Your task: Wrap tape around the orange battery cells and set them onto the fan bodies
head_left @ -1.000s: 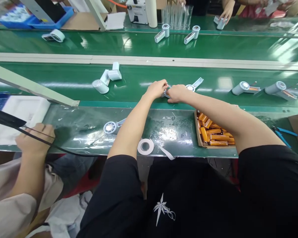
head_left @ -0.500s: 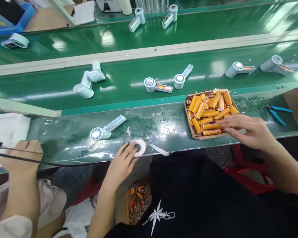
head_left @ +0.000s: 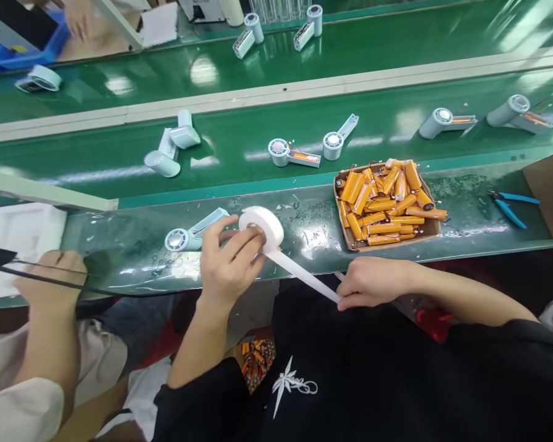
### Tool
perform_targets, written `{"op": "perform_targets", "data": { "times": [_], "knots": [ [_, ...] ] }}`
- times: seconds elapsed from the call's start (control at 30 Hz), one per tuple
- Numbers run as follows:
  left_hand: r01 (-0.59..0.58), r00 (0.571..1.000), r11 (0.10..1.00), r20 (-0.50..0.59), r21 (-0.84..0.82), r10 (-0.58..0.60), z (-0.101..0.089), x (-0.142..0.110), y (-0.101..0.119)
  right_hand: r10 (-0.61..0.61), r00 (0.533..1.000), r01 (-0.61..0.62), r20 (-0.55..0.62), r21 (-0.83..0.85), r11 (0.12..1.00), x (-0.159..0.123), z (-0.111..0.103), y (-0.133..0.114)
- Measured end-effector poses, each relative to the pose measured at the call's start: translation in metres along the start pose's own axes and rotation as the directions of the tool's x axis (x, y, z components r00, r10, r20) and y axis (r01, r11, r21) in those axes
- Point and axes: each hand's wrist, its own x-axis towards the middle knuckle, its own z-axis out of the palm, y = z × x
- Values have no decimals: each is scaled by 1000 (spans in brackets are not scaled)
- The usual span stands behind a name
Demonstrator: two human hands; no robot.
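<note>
My left hand point(head_left: 233, 258) grips a roll of white tape point(head_left: 273, 228), raised over the front edge of the bench. A strip of tape point(head_left: 306, 276) runs taut from the roll down to my right hand point(head_left: 373, 283), whose fingers pinch its end in front of my body. Just behind my left hand lies a light-blue handheld fan body point(head_left: 179, 238), its open handle partly hidden by my fingers. Behind my right hand, a cardboard tray point(head_left: 394, 245) holds several orange wrapped batteries point(head_left: 382, 205) with thin wires.
Several fan bodies point(head_left: 333, 145) lie on the green conveyor point(head_left: 230, 144). Blue-handled cutters point(head_left: 511, 212) and a cardboard box point(head_left: 550, 190) are at the right. A co-worker's hand point(head_left: 55, 279) rests at the left by a white foam tray point(head_left: 23, 230). Below is a box of batteries point(head_left: 257, 361).
My left hand has picked the tape roll up off the bench. My right hand has come from the battery tray to the tape's end, and the strip is now stretched between both hands.
</note>
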Motion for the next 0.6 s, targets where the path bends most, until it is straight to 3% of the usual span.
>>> {"op": "perform_targets", "data": {
  "times": [0.07, 0.13, 0.17, 0.23, 0.27, 0.3, 0.33, 0.4, 0.6],
  "knots": [
    [80, 997, 997, 5, -14, -80, 13, -17, -1, 136, 990, -138, -24, -131, 982, -22, -6, 6],
    [135, 991, 990, 20, -39, -134, 30, -31, 7, 189, 950, -244, -250, -212, 946, -37, -19, 13],
    [151, 988, 987, 33, -61, -149, 39, -35, 14, 190, 885, -321, -426, -260, 911, -41, -29, 17],
    [153, 988, 982, 47, -111, -149, 53, -36, 29, 145, 663, -537, -734, -332, 775, -43, -48, 29],
    [143, 989, 981, 46, -134, -138, 58, -34, 35, 119, 569, -629, -814, -338, 700, -42, -57, 36],
    [132, 991, 980, 42, -152, -127, 61, -31, 41, 103, 514, -686, -852, -336, 646, -41, -65, 44],
    [125, 992, 979, 39, -162, -120, 62, -28, 45, 96, 496, -709, -863, -338, 619, -40, -70, 51],
    [108, 994, 978, 39, -178, -103, 61, -24, 49, 84, 515, -695, -853, -359, 623, -41, -77, 64],
    [-4, 994, 965, 103, -263, 32, 54, -24, 44, 56, 607, -534, -792, -355, 767, -56, -72, 77]
  ]
}}
